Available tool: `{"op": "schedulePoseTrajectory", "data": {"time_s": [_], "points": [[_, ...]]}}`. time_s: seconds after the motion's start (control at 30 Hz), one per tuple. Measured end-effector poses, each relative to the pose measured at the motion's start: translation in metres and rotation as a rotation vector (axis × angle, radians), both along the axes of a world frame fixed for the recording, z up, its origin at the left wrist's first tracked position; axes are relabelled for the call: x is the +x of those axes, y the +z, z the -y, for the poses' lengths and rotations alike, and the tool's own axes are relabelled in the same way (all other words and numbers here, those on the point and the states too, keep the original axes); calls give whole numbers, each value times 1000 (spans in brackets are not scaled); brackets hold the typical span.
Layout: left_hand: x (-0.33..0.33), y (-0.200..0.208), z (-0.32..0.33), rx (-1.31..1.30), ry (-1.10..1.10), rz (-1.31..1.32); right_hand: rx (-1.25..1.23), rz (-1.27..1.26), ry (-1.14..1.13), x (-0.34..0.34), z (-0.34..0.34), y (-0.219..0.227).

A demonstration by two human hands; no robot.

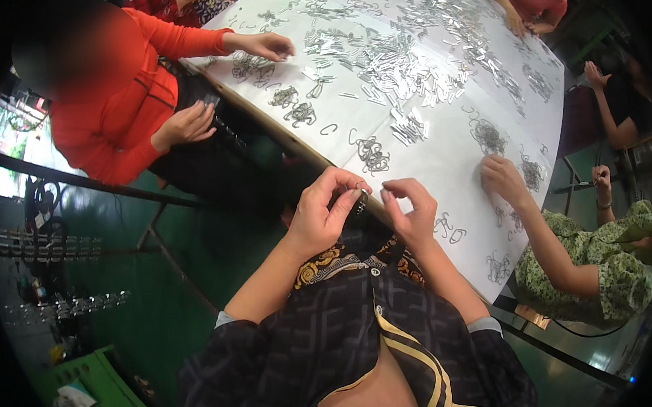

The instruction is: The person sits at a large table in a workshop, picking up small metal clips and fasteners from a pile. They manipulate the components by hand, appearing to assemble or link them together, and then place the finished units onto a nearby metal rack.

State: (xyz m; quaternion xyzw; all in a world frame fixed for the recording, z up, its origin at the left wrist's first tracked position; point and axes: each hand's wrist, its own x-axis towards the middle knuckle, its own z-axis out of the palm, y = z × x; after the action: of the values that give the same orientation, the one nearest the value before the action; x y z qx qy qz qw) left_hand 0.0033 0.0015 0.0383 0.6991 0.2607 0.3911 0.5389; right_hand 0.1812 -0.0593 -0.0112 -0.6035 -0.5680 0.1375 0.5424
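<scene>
Above the near edge of the table, my left hand pinches a small dark metal piece between thumb and fingers. A thin bent wire shows at its top. Just to the right, my right hand has its thumb and fingertips drawn together, apart from the left hand. Whatever may be between them is too small to make out. Beyond my hands on the white tabletop lies a small heap of bent wire hooks. Several loose hooks rest to the right of my right hand.
A large pile of flat silvery strips covers the table's middle. On the left, a person in a red top works at the edge. At right, another person's hand reaches over a heap of wire hooks. More people sit farther round.
</scene>
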Motion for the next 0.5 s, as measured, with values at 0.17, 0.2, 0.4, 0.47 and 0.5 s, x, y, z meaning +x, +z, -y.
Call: {"op": "schedulePoseTrajectory", "data": {"time_s": [0.17, 0.2, 0.4, 0.47, 0.5], "points": [[-12, -2, -6, -25, -20, 154, -81, 189, -97, 9, -11, -40], [-15, -2, -9, -15, -17, 174, -78, 224, -98, 8, -13, -42], [-30, 28, -18, 66, 64, 308, -99, 400, -72, 4, -16, -65], [-37, 42, -24, 148, 97, 333, -104, 454, -66, 5, -15, -66], [-43, 49, -26, 201, 127, 312, -106, 468, -61, 5, -15, -66]]}}
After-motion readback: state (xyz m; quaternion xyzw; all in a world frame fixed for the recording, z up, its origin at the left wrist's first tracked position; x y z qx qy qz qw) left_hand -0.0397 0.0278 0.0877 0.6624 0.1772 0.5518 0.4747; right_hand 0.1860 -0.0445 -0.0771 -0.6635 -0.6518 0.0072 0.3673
